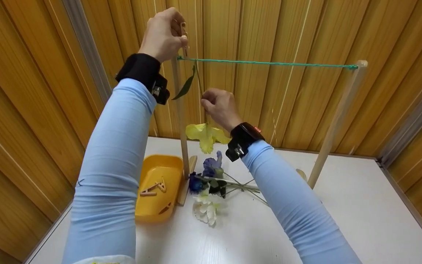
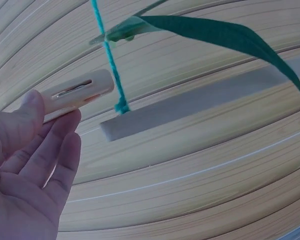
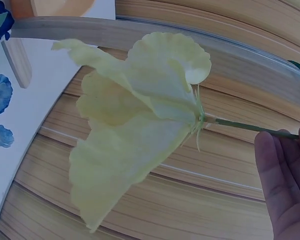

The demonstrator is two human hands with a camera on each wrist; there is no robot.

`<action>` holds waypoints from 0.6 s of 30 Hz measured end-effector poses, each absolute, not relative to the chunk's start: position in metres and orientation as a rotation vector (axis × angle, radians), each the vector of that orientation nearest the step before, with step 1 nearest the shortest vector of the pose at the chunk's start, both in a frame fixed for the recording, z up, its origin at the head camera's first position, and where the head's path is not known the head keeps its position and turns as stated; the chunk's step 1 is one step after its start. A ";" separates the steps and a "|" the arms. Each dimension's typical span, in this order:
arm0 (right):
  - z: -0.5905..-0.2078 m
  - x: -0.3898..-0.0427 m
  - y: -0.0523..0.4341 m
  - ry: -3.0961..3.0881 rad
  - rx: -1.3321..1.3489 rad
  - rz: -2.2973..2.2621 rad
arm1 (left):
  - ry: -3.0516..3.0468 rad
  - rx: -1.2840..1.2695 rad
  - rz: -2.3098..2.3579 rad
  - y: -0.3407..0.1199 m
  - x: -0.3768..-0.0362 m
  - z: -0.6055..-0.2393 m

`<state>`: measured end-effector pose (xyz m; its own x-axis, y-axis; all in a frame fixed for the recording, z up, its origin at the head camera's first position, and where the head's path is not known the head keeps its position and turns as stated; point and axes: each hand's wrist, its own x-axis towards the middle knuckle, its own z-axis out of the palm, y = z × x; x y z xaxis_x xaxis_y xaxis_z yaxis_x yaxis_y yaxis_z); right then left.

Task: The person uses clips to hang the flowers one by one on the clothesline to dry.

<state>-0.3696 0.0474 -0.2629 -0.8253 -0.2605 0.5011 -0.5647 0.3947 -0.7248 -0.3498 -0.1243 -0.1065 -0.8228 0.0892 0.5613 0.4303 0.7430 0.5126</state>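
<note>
My left hand (image 1: 164, 35) pinches a wooden clothespin (image 2: 77, 92) between thumb and fingers, just above the left end of a green cord (image 1: 266, 62). Lower down, my right hand (image 1: 222, 108) pinches the thin green stem (image 3: 240, 124) of a yellow flower (image 1: 206, 136). The flower hangs head down beside the left post (image 1: 180, 110). Its stem reaches up to the cord, and in the left wrist view the stem's end crosses the cord close to the knot. A long green leaf (image 2: 215, 37) sticks out from that stem.
A yellow tray (image 1: 159, 218) with several clothespins (image 1: 154, 189) stands on the white table (image 1: 240, 234) at the left. Beside it lie a purple flower (image 1: 212, 165), a dark blue flower (image 1: 196, 183) and a white flower (image 1: 206, 209). The right post (image 1: 337, 124) holds the cord's other end.
</note>
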 end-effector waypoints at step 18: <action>-0.259 -0.370 0.040 -2.362 0.605 1.303 | -2.354 -0.313 -0.967 -0.112 -0.356 -0.114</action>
